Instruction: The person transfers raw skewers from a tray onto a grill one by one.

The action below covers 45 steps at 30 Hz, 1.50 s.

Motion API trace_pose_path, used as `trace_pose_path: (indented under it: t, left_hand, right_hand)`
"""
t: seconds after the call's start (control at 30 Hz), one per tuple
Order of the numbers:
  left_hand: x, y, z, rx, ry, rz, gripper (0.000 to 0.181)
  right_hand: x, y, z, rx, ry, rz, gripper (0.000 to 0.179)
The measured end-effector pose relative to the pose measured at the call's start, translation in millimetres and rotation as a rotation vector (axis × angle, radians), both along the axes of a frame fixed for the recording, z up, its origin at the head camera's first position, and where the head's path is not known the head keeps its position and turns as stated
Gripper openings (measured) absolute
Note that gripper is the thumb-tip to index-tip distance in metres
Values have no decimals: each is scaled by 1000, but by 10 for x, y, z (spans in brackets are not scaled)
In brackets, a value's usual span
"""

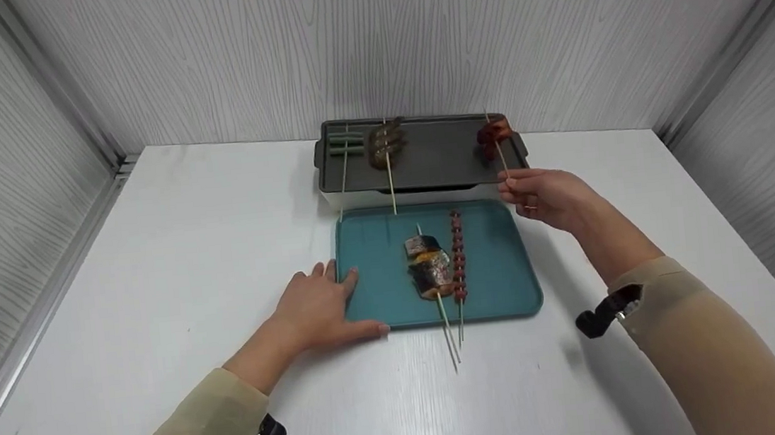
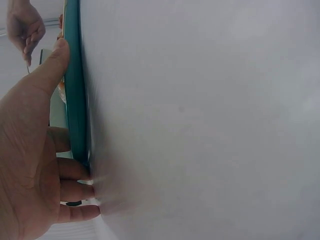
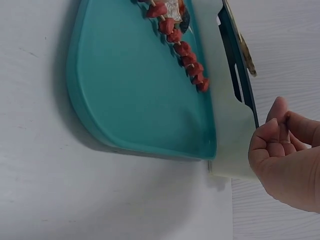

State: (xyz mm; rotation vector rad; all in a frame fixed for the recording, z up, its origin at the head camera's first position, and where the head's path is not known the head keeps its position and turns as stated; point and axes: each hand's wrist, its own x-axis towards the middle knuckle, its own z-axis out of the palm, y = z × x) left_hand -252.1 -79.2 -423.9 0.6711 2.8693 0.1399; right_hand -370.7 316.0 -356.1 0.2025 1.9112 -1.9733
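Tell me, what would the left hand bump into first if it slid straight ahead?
Probably nothing new: the left hand already touches the teal tray at its near left corner. Going on, its fingers would push that tray, with the fish skewer next, though depth is unclear.

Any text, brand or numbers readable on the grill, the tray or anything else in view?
None: no words, numbers or signs show in any view.
Grill: plain dark plate, no label visible.
Tray: plain teal, unmarked.
Skewers, table and walls: no print.
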Motion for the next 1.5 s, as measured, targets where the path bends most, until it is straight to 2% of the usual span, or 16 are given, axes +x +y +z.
trace_pose_path:
  t: [0.6, 0.8, 0.93, 1.2, 1.5]
  left_hand:
    - [11, 4, 14, 1, 11, -1, 116]
    - [10, 6, 9, 3, 18, 4, 115]
    - [9, 6, 5, -4, 14, 5, 115]
    - [8, 13, -10, 2, 6, 1, 117]
    - [1, 5, 4, -5, 7, -2, 117]
  right_hand:
    - [-64, -1, -67, -41, -41, -29, 43]
    - [-49, 12, -83, -76, -58, -34, 33]
    - [-8, 35, -108, -103, -76, -36, 34]
    - [207, 103, -165, -87, -100, -24, 51]
    - [596, 111, -167, -30, -93, 65, 45]
